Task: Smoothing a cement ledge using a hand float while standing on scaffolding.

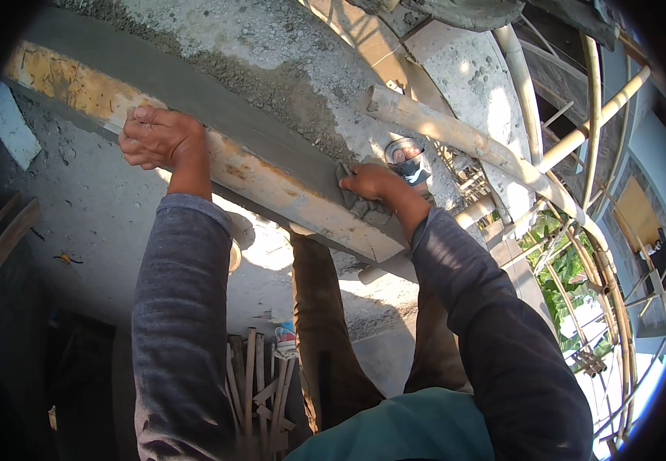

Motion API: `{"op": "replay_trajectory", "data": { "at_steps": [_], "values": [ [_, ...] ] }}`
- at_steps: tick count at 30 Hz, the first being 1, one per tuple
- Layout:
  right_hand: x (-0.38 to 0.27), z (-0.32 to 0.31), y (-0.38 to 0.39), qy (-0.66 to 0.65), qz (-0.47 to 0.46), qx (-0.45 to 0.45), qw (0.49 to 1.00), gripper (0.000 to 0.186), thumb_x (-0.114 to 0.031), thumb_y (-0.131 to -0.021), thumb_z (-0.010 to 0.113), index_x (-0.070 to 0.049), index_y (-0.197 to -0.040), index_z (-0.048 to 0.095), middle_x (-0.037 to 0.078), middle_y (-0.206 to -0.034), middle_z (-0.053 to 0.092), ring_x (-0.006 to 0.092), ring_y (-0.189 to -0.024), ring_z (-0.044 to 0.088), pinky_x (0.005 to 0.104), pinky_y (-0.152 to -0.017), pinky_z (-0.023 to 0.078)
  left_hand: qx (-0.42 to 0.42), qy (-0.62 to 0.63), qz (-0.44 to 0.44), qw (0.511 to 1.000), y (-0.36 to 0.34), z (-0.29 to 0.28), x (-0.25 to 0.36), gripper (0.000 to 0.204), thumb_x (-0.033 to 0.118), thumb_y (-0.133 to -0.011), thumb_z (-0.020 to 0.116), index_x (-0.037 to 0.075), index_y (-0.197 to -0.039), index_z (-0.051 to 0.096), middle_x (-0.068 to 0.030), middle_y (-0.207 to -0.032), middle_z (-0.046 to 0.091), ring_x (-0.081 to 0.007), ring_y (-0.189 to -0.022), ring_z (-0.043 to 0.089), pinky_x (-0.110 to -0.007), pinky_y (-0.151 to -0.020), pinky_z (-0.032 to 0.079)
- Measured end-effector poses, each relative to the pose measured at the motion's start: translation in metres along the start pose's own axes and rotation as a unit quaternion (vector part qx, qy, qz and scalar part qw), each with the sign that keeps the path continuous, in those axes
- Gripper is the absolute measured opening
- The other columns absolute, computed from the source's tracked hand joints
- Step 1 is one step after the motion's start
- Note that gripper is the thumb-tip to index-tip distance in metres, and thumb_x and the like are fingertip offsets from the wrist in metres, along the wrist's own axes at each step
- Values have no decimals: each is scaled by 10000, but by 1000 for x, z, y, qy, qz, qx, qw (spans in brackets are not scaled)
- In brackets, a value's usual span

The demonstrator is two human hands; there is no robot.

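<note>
A long pale wooden board [264,173] with brown stains runs slantwise along the side of a band of smooth grey wet mortar [217,107]. Over the board's upper left part, my left hand [162,138] is closed, its fingers curled round the edge. My right hand [375,184] is closed low over the mortar near the board's right end. A dark grey, lumpy thing shows under its fingers; whether it is a cloth or a clump of mortar, I cannot make out.
Crumbly mortar [294,96] lies along the band's far side. A clear cup-like container [404,154] stands beyond my right hand. Bamboo poles [463,142] cross at the right, with green leaves below. Wooden sticks [260,384] stand at the bottom, left of my legs.
</note>
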State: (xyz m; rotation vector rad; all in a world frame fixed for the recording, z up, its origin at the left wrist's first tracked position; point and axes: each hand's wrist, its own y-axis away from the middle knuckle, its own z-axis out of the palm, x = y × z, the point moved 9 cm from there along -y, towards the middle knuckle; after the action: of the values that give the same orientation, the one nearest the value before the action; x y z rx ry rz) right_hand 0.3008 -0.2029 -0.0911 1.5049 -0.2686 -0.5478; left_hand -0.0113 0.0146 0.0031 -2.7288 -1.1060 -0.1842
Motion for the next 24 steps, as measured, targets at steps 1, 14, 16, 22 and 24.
{"op": "replay_trajectory", "data": {
  "at_steps": [1, 14, 16, 22, 24],
  "values": [
    [5, 1, -6, -25, 1, -5, 1000, 617, -475, -851, 535, -46, -1295, 546, 200, -1240, 596, 340, -1153, 570, 422, -970, 423, 0, -1, 1, 1000, -1, 3, -2, 477, 452, -987, 278, 92, -1160, 540, -177, -1270, 412, -377, -1229, 321, -535, -997, 277],
    [8, 24, -22, -201, 63, -81, 974, 593, -466, -890, 545, -132, -1375, 474, 167, -1232, 576, 327, -920, 629, 497, -625, 514, -6, 1, -5, 1000, -1, 6, -2, 457, 465, -979, 302, 117, -1153, 541, -177, -1275, 391, -366, -1239, 308, -538, -984, 281],
    [35, 45, 2, -260, 149, -117, 947, 530, -437, -897, 550, -130, -1327, 506, 151, -1180, 598, 288, -891, 635, 491, -646, 518, -6, -8, 7, 1000, 0, 1, -3, 466, 467, -980, 301, 111, -1167, 537, -174, -1265, 399, -364, -1237, 310, -542, -985, 272],
    [-76, -17, -26, -525, 78, -94, 842, 353, -396, -903, 552, -118, -1120, 567, 75, -993, 636, 213, -853, 639, 465, -720, 520, -6, 13, -5, 1000, 1, 0, 6, 467, 464, -979, 308, 104, -1172, 534, -177, -1263, 399, -371, -1236, 308, -539, -993, 270],
    [-150, -66, -41, -532, -31, -72, 843, 349, -393, -890, 574, -104, -1084, 578, 78, -967, 639, 218, -855, 639, 461, -725, 521, -15, 15, -8, 1000, 9, 6, 10, 466, 463, -979, 309, 103, -1172, 534, -177, -1263, 398, -373, -1236, 305, -539, -994, 271]
  ]
}}
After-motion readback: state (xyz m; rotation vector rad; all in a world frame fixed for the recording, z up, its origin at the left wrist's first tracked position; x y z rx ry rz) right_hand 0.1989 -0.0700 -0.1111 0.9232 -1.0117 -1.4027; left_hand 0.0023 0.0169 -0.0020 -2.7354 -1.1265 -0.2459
